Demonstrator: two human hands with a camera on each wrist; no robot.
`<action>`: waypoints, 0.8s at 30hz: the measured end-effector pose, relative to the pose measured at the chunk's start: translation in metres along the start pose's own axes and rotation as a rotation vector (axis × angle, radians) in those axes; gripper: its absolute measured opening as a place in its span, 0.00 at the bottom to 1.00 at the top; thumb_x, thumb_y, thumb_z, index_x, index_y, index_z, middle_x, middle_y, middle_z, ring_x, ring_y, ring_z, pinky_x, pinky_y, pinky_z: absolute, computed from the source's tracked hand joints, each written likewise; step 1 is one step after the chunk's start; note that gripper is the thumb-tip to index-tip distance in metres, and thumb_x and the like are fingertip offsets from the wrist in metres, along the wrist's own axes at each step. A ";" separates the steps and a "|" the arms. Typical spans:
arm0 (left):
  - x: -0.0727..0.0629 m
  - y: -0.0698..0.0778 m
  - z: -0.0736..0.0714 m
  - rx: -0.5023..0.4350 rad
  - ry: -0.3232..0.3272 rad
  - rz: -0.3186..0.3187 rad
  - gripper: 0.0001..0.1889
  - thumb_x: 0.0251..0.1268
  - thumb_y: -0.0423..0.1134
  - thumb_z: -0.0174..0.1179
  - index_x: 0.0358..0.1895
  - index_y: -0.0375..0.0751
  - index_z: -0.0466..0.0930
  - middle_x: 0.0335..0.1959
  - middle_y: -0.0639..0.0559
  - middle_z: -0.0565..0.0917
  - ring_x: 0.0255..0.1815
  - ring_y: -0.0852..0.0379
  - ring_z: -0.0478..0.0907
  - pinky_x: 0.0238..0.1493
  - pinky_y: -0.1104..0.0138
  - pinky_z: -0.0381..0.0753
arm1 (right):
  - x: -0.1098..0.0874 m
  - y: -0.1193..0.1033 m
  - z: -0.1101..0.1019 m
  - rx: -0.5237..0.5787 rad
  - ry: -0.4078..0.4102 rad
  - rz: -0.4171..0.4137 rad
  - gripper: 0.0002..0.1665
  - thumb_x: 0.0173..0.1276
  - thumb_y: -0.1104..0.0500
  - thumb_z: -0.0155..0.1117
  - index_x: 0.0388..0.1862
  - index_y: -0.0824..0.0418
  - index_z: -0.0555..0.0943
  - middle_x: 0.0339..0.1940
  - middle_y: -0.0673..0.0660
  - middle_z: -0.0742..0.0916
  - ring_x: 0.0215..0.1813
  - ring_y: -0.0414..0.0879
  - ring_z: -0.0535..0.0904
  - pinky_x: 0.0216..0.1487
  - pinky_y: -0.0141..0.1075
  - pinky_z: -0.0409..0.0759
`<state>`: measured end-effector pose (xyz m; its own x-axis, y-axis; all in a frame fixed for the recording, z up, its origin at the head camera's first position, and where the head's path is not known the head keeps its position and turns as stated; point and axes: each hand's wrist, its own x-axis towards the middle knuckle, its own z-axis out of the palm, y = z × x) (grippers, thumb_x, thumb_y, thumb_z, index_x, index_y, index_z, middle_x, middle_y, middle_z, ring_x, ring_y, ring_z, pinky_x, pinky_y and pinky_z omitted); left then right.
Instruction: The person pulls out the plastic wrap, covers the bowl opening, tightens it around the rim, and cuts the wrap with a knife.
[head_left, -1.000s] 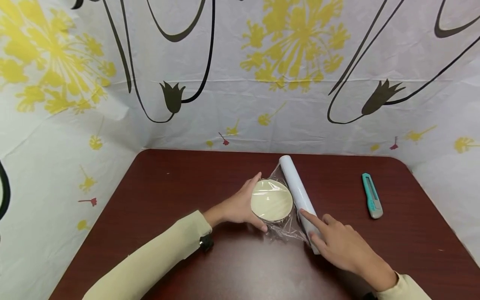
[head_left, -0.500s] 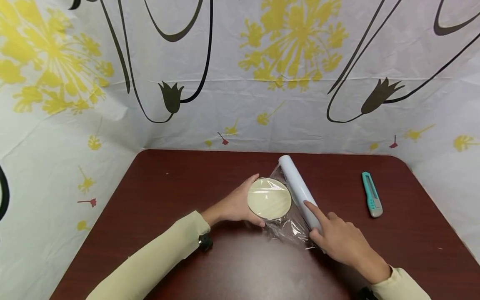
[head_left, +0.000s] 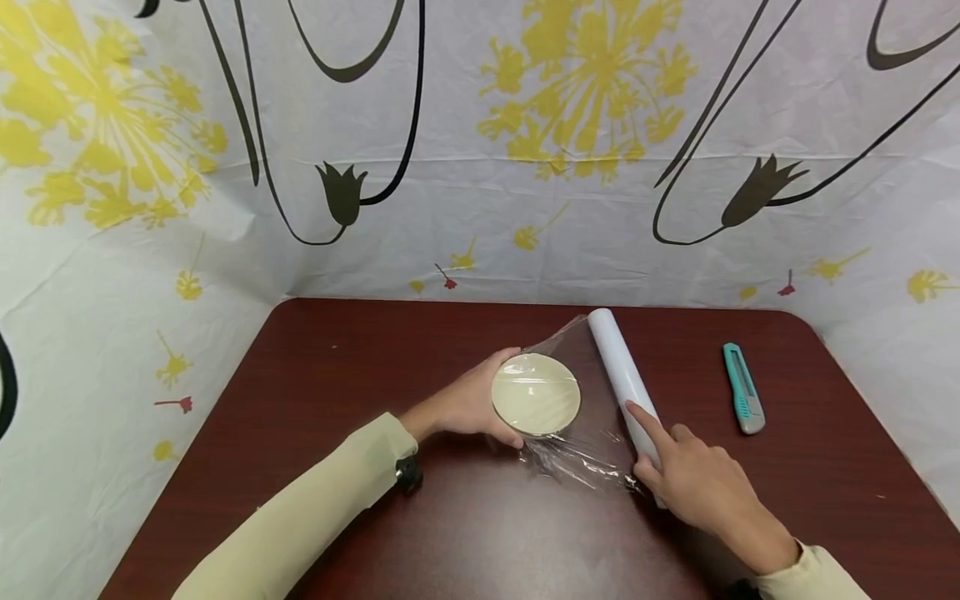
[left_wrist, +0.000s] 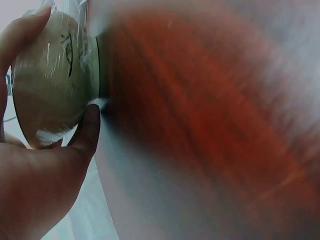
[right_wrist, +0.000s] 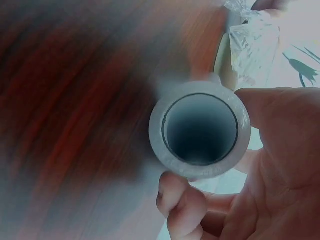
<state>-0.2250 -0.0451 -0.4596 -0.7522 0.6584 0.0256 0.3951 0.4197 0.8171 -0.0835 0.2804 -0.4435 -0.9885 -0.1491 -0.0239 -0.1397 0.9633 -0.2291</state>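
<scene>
A cream bowl (head_left: 536, 394) stands upright on the table with clear cling film stretched over its mouth. My left hand (head_left: 471, 400) holds its side, thumb near the base and fingers round the far side. In the left wrist view the bowl (left_wrist: 50, 80) shows a small dark drawing on its wall. A sheet of cling film (head_left: 592, 417) runs from the bowl to a white cling film roll (head_left: 622, 362), wrinkled along the near side. My right hand (head_left: 701, 479) grips the roll's near end, index finger along the top. The right wrist view looks into the roll's hollow core (right_wrist: 200, 130).
A teal box cutter (head_left: 742, 390) lies on the dark red table (head_left: 375, 350), right of the roll. Behind the table hangs a white cloth (head_left: 465, 125) with yellow flowers and dark stems.
The roll has moved to the right with my right hand, and a wider sheet of film lies between it and the bowl. My left hand and the bowl have shifted slightly left.
</scene>
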 end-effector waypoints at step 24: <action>0.022 -0.016 -0.025 -0.078 -0.185 0.050 0.70 0.35 0.32 0.93 0.86 0.42 0.56 0.73 0.44 0.76 0.68 0.52 0.76 0.73 0.61 0.73 | -0.019 -0.001 -0.001 0.097 -0.021 -0.047 0.40 0.83 0.45 0.66 0.87 0.57 0.69 0.48 0.60 0.89 0.39 0.52 0.86 0.40 0.57 0.84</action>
<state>-0.2607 -0.0526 -0.4578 -0.6204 0.7836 -0.0335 0.3818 0.3391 0.8598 -0.0645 0.2827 -0.4422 -0.9795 -0.1992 -0.0310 -0.1788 0.9293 -0.3232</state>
